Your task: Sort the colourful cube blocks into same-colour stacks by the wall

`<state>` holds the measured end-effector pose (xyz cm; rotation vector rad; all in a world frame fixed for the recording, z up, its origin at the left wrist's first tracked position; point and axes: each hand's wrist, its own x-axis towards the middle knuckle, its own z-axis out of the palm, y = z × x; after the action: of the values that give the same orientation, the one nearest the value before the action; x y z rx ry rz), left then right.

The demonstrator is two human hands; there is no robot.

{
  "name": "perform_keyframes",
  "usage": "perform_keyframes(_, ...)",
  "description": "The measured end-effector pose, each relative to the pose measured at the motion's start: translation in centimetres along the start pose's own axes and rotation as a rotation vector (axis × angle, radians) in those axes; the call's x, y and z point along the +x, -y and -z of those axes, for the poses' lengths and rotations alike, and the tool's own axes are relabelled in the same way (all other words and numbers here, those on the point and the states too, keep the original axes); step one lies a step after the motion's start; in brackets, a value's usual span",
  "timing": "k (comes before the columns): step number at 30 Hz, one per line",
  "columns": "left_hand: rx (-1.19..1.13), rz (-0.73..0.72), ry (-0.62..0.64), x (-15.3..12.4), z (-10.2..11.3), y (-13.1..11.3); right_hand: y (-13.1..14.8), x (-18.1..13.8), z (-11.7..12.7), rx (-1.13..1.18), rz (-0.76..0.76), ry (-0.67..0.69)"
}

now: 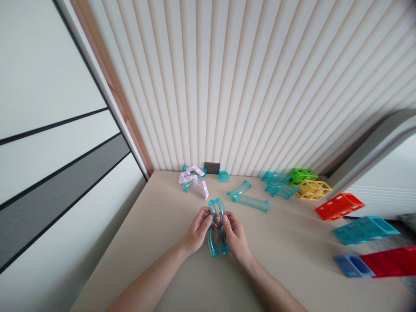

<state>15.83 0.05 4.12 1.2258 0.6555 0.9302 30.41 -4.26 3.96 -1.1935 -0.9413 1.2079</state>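
Note:
My left hand point(197, 229) is closed around a wavy, see-through teal track piece point(211, 242). In my right hand point(236, 234) is a second curved teal track piece point(222, 208), gripped between thumb and fingers. The two pieces stand side by side, nearly parallel, with a narrow gap between them, above the front middle of the table. Some of my fingertips are hidden behind the pieces. Just beyond them lie two straight teal track pieces point(253, 203), their ends close together.
Purple zigzag pieces point(195, 178) lie at the back left over more teal parts. A teal ring point(223, 176) is near the wall socket point(212, 167). Curved teal tracks point(281, 187) and green point(302, 175), yellow point(313, 190), red point(339, 206), teal point(365, 230) and blue point(353, 265) blocks line the right.

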Motion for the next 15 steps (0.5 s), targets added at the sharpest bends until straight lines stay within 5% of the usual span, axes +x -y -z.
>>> perform_keyframes(10,-0.28,-0.057,-0.328,1.3,0.8,1.3,-1.2,0.1,0.5,-0.19,0.098,0.149)
perform_keyframes(15,-0.303,-0.084,-0.389,1.3,0.9,1.3,-1.9,-0.4,0.5,-0.254,0.169,0.262)
